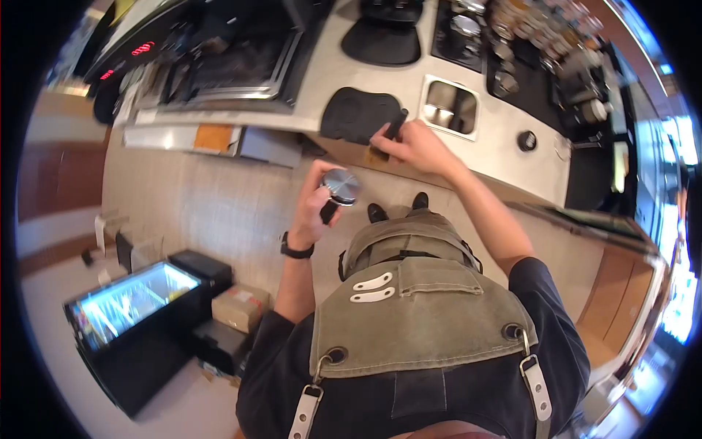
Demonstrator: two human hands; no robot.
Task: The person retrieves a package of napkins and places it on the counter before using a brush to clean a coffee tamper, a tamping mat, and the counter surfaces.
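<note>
My left hand (pixel 313 203) is closed around what looks like a portafilter, its black handle (pixel 329 212) pointing down out of my fingers. A round, shiny silver disc (pixel 341 185) faces up on top of it, slightly blurred. This hand is above the floor, short of the counter edge. At the counter's front edge, my right hand (pixel 415 148) pinches a slim black handle. Brown, bristle-like material shows below the fingers, so it appears to be a brush (pixel 377 155). Just left of that hand lies a black rubber mat (pixel 358 113) on the counter.
A rectangular metal sink basin (pixel 450 107) is set into the pale counter (pixel 512 157). A small black round item (pixel 526 140) stands to its right. Glassware (pixel 541 25) fills the back right. A large black machine (pixel 219 58) occupies the left. Behind are a lit display case (pixel 135 300) and cardboard box (pixel 240 307).
</note>
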